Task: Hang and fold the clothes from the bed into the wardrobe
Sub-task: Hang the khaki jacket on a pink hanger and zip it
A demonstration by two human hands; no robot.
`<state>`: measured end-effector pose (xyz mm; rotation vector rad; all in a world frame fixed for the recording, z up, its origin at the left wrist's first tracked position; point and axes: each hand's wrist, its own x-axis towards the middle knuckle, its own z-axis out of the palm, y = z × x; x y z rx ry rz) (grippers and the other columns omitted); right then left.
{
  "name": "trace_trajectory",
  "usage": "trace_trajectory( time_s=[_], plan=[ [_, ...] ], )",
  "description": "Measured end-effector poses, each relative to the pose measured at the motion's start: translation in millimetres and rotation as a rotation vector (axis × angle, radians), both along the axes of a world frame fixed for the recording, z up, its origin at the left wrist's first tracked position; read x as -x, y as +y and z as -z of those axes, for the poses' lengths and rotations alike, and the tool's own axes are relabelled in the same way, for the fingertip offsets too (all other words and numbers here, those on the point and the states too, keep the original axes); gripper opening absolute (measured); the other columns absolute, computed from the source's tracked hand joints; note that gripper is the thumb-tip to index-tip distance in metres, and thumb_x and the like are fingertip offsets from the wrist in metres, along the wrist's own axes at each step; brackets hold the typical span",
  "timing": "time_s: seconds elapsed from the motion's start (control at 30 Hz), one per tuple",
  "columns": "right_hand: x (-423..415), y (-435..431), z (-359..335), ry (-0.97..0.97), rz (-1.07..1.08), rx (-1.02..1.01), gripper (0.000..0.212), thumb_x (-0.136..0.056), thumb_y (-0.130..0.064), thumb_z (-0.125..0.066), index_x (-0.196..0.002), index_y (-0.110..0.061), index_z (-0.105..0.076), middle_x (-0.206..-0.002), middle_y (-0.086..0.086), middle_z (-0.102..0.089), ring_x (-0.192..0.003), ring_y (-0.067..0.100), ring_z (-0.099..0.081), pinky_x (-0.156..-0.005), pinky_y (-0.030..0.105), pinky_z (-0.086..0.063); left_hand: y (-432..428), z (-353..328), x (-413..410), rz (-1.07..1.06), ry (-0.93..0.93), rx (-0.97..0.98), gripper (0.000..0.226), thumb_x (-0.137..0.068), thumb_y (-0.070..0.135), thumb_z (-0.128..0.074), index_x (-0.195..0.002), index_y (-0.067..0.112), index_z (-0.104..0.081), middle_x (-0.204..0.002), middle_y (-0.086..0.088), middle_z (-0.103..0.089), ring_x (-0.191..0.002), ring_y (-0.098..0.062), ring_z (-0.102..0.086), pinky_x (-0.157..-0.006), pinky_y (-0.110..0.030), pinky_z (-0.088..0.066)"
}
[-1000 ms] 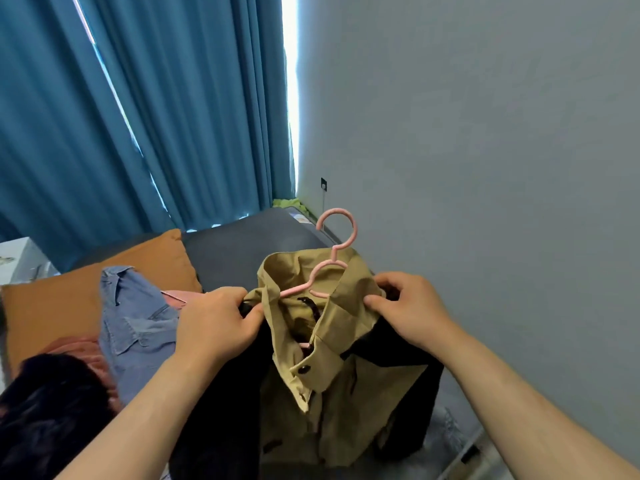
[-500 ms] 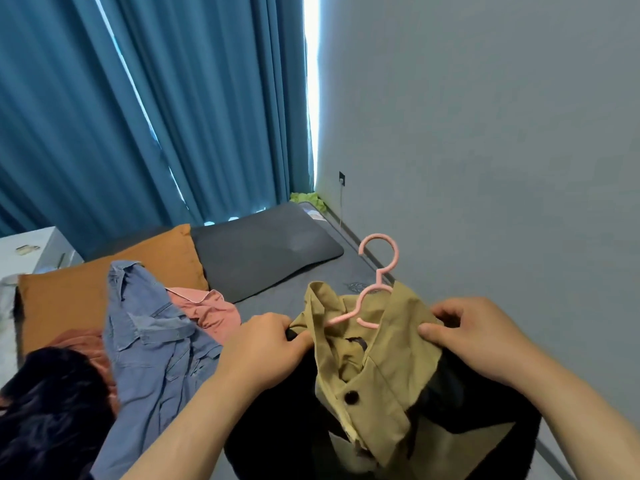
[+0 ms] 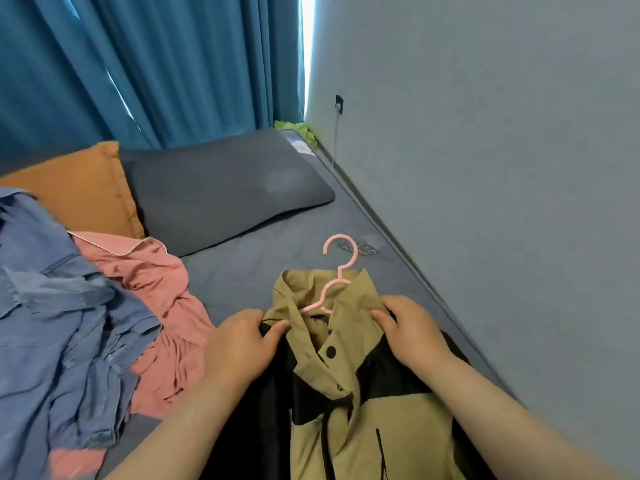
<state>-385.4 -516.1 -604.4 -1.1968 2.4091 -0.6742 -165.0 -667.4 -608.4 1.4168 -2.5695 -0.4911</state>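
Head view, looking down at a grey bed (image 3: 242, 271). A khaki & black jacket (image 3: 363, 427) lies front-up on the bed directly below you. A pink hanger (image 3: 355, 252) is threaded through its neck, w/ the hook sticking out past the collar, away from you.

Your left hand (image 3: 242, 344) is at the jacket's shoulder on your left, fingers (image 3: 277, 329) curled & pinching collar fabric. Your right hand (image 3: 410, 332) mirrors it on the other shoulder, fingers (image 3: 379, 315) curled over the collar edge.

The 2 grips either side of the hook prob. serve to settle the shoulders onto the hanger arms & keep the neck centred, so the jacket won't slide off when lifted. The arms are hidden under cloth, so it's unclear if they're seated.

Left of the jacket lies a crumpled pink garment (image 3: 156, 289), and a blue denim shirt (image 3: 52, 306) beyond that. Neither is on a hanger or folded yet. Past the jacket's collar sit a dark grey pillow (image 3: 221, 181) & an orange pillow (image 3: 76, 188). A grey wall (image 3: 485, 133) runs just right of the jacket. The wardrobe isn't in view.
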Motion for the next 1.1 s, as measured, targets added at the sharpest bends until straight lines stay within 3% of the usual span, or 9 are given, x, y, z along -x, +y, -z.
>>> trace_trajectory(
  time_s=[0.1,0.2,0.3,0.4,0.53,0.67,0.77,0.9,1.1],
  plan=[
    [33.5,-28.3,90.7,-0.062,0.013,0.047,0.020,-0.096,-0.036,-0.054,-0.091,-0.021,-0.066,-0.083,-0.006,-0.061,-0.080,0.011,-0.056,-0.075,0.035,-0.049,-27.0,79.5,33.9,-0.044,-0.023,0.017,0.049,-0.083,0.066,-0.046,-0.066,0.020,-0.053,-0.067,0.007,-0.053,-0.065,-0.015,-0.049,-0.052,-0.031,-0.031],
    [65.4,-55.2,172.9,-0.037,0.002,0.048,0.022,-0.096,-0.040,-0.052,-0.090,-0.023,-0.064,-0.082,-0.008,-0.061,-0.079,0.010,-0.056,-0.073,0.034,-0.049,-53.9,151.8,64.6,-0.078,-0.102,0.038,0.057,-0.081,0.073,-0.043,-0.069,0.019,-0.057,-0.068,0.007,-0.055,-0.064,-0.015,-0.046,-0.054,-0.031,-0.033],
    [86.2,-78.0,241.8,0.063,-0.037,-0.002,0.031,-0.097,-0.042,-0.047,-0.074,-0.021,-0.050,-0.073,-0.006,-0.052,-0.069,0.016,-0.052,-0.065,0.036,-0.043,-76.1,211.0,87.8,-0.070,-0.192,0.025,0.062,-0.081,0.077,-0.038,-0.066,0.019,-0.054,-0.063,0.008,-0.050,-0.065,-0.019,-0.053,-0.055,-0.030,-0.036],
    [101.3,-103.7,283.5,0.224,-0.050,-0.017,0.034,-0.098,-0.040,-0.043,-0.073,-0.018,-0.044,-0.073,0.001,-0.052,-0.069,0.026,-0.052,-0.063,0.041,-0.041,-108.8,248.7,111.7,-0.030,-0.267,0.043,0.062,-0.084,0.076,-0.034,-0.071,0.019,-0.055,-0.070,0.001,-0.056,-0.079,-0.027,-0.063,-0.058,-0.031,-0.040],
    [144.2,-169.0,310.8,0.314,-0.039,0.012,0.030,-0.099,-0.035,-0.045,-0.076,-0.016,-0.042,-0.081,0.012,-0.058,-0.078,0.038,-0.054,-0.066,0.040,-0.032,-178.0,282.1,158.2,0.023,-0.272,0.129,0.057,-0.088,0.071,-0.032,-0.065,0.020,-0.044,-0.081,-0.006,-0.062,-0.085,-0.032,-0.062,-0.062,-0.033,-0.036],
    [189.6,-231.4,329.2,0.389,-0.042,0.022,0.027,-0.099,-0.033,-0.041,-0.077,-0.018,-0.039,-0.079,0.006,-0.050,-0.080,0.034,-0.052,-0.068,0.038,-0.028,-243.2,311.7,206.5,0.039,-0.259,0.186,0.058,-0.089,0.070,-0.032,-0.062,0.020,-0.040,-0.075,-0.006,-0.058,-0.076,-0.031,-0.057,-0.063,-0.034,-0.036],
    [216.8,-269.8,337.8,0.426,-0.007,0.003,0.029,-0.099,-0.036,-0.037,-0.076,-0.018,-0.042,-0.076,0.001,-0.046,-0.072,0.028,-0.045,-0.066,0.035,-0.029,-282.4,327.6,234.5,0.040,-0.231,0.214,0.062,-0.088,0.072,-0.030,-0.061,0.017,-0.043,-0.061,0.001,-0.046,-0.066,-0.027,-0.050,-0.060,-0.033,-0.034],
    [247.8,-315.1,340.3,0.412,-0.016,-0.038,0.031,-0.100,-0.038,-0.034,-0.079,-0.018,-0.045,-0.077,0.000,-0.045,-0.071,0.024,-0.039,-0.066,0.034,-0.028,-321.3,335.4,262.5,0.019,-0.198,0.227,0.064,-0.088,0.071,-0.031,-0.060,0.016,-0.045,-0.057,0.002,-0.043,-0.063,-0.026,-0.046,-0.059,-0.033,-0.032],
    [257.8,-329.7,344.3,0.411,-0.025,-0.104,0.033,-0.098,-0.042,-0.034,-0.078,-0.018,-0.047,-0.078,0.003,-0.052,-0.076,0.031,-0.054,-0.065,0.039,-0.038,-333.0,340.0,268.2,-0.012,-0.234,0.205,0.066,-0.086,0.072,-0.029,-0.066,0.014,-0.053,-0.057,0.002,-0.043,-0.064,-0.029,-0.049,-0.060,-0.033,-0.036]
  ],
)
